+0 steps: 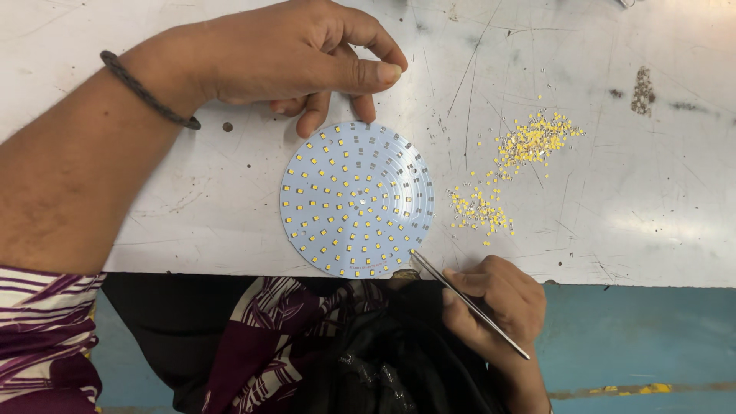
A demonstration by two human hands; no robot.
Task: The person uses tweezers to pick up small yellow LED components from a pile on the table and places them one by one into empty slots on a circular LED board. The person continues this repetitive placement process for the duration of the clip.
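A round white circuit board (356, 199) dotted with several small yellow chips lies on the scratched white table (652, 199). My left hand (307, 57) rests above it, fingertips touching the board's upper rim. My right hand (494, 303) grips thin metal tweezers (469, 304), whose tips reach the board's lower right edge. Whether the tips pinch a chip is too small to tell. A loose scatter of tiny yellow chips (506, 172) lies on the table to the right of the board.
A dark braided band (146, 92) circles my left wrist. The table's front edge runs just under the board, with my patterned clothing (261, 337) and a blue floor (636, 337) below. A small grey smudge of debris (642, 90) lies at far right.
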